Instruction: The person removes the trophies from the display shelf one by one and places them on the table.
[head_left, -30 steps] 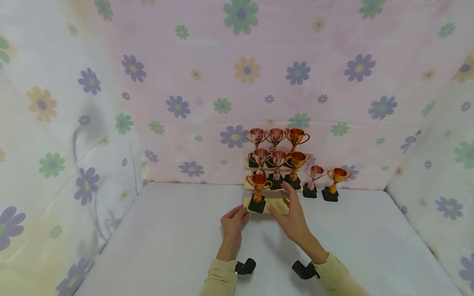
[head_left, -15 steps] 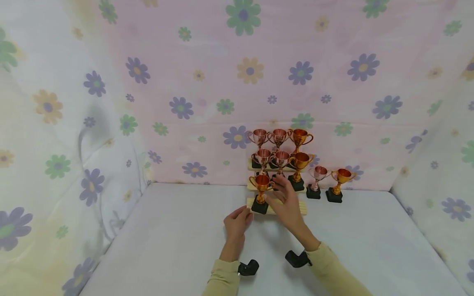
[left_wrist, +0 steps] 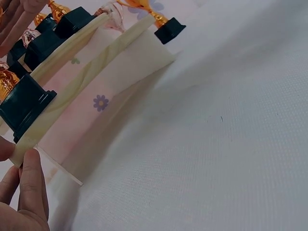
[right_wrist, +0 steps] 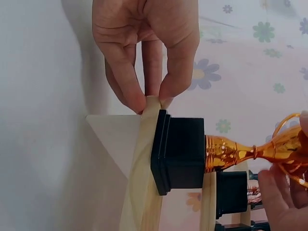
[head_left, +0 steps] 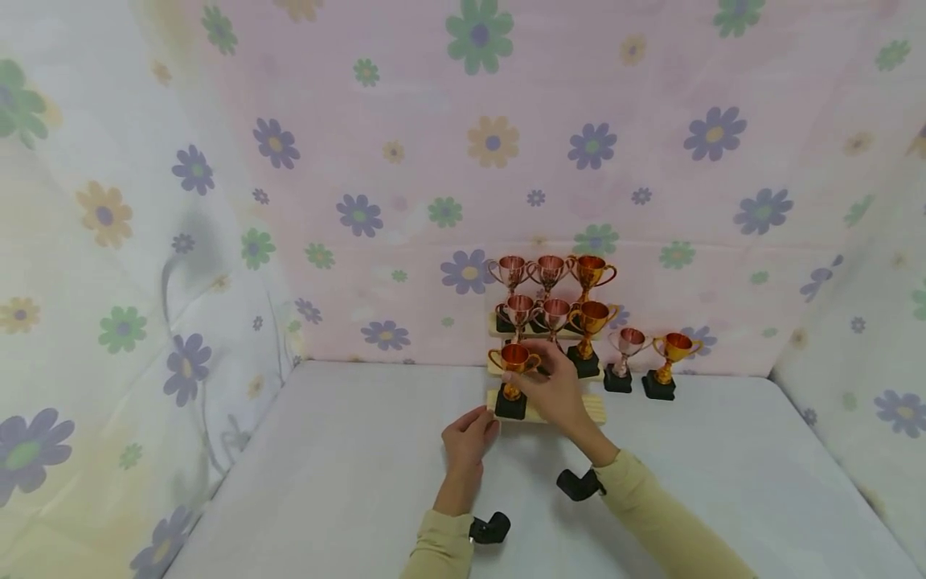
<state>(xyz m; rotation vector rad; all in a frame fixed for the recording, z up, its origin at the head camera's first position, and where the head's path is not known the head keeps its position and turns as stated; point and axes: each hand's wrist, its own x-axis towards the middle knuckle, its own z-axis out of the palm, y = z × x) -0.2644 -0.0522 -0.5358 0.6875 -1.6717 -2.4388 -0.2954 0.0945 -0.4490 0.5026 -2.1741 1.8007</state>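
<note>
— Two hands were at the wooden step stand (head_left: 592, 408), weren't they? Start from the left.

— The left hand (head_left: 468, 438) had its fingertips (right_wrist: 144, 103) pinching the near left corner of the lowest step, just where it had been a second before. The right wrist view showed finger and thumb closed on the edge of the wood, beside the black base of the gold trophy (head_left: 512, 372) standing on that step.

— And that trophy?

— Upright at the left end of the bottom step, base flat on the wood. The right hand (head_left: 555, 389) was what had changed: a second earlier it lay spread over the bare part of the step, and by this moment it had come up and left to the trophy's cup, fingers curled at the handle (whether they truly gripped it or only touched it I could not tell, the wrist view cut them off).

— So what did that mean?

— My reading is that the left hand was steadying the stand while the right took hold of that trophy; it had not left the step.

— Further right?

— Six trophies crowded the upper steps, and on the white table (head_left: 723, 450) stood a pink trophy (head_left: 626, 354) and another gold trophy (head_left: 669, 360), untouched.
</note>
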